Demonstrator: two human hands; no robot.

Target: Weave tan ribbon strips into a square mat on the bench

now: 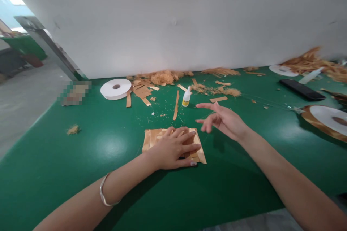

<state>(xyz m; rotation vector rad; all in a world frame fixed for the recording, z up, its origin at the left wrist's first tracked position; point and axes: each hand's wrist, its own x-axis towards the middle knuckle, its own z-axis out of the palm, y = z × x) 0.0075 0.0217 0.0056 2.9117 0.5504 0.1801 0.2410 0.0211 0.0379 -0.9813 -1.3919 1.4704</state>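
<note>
A flat piece of overlapping tan strips (151, 138) lies on the green table. My left hand (176, 148) rests flat on it, palm down with the fingers spread, covering its middle. To the right, my right hand (219, 119) hovers above the table with its fingers apart and nothing between them. Just beyond its fingertips stands a small white bottle with a yellow label (186, 98), upright and untouched. A single tan strip (176, 105) lies left of the bottle.
A white roll (116, 88) and loose strips (141, 89) lie at the back left, with fibre tufts (165, 77) by the white wall. On the right are a black case (301, 89), another roll (329, 118) and a fibre bundle (309, 61).
</note>
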